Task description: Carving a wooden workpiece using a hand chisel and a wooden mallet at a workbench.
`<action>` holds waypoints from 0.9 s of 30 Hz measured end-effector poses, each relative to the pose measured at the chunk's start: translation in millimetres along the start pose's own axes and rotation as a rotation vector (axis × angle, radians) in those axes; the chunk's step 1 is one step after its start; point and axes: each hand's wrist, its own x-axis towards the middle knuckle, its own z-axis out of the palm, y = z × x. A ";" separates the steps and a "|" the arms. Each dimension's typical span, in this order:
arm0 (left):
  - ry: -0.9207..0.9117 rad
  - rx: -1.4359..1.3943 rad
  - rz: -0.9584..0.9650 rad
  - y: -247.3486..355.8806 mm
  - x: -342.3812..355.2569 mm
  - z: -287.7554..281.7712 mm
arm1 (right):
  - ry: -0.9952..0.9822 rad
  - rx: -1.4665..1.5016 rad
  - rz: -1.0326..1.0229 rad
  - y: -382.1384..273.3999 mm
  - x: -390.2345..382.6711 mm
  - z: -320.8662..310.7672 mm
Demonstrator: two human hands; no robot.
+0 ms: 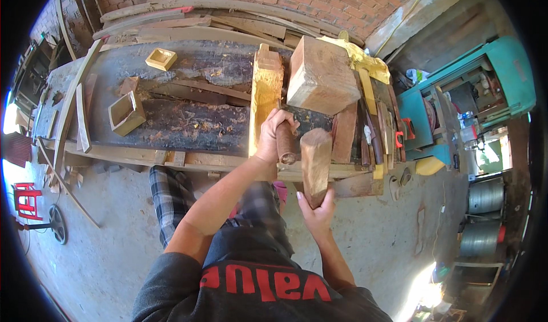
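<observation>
My left hand (pixel 273 132) is wrapped round the wooden handle of a chisel (pixel 285 144), held upright at the right edge of a pale yellow wood piece (pixel 266 88). Most of the chisel's blade is hidden by my fingers. In my right hand (pixel 318 212) is a thick wooden mallet (pixel 315 161), gripped at its lower end. Its broad head is raised just right of the chisel handle and apart from it. A large square wooden block (pixel 322 77) rests on the workbench (pixel 177 125) beyond my hands.
Two small hollow wooden boxes, one nearer (pixel 127 114) and one farther (pixel 161 59), sit on the bench's left half. Boards (pixel 194 32) are stacked along the brick wall. Several tools and wood strips (pixel 374 128) crowd the right end, beside a teal cabinet (pixel 419 119).
</observation>
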 end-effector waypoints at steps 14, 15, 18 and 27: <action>-0.119 0.210 0.071 3.5 -1.8 -0.4 | -0.037 0.105 -0.106 38.9 -22.7 -2.2; -0.113 0.242 0.099 3.3 -0.4 -1.2 | -0.013 0.049 -0.197 38.6 -19.0 -0.4; -0.002 0.087 0.082 -0.8 4.0 -3.9 | 0.012 -0.145 -0.140 26.9 -4.7 12.8; 0.067 0.096 0.049 -11.1 4.6 -2.4 | 0.028 -0.017 -0.186 14.2 -0.3 9.5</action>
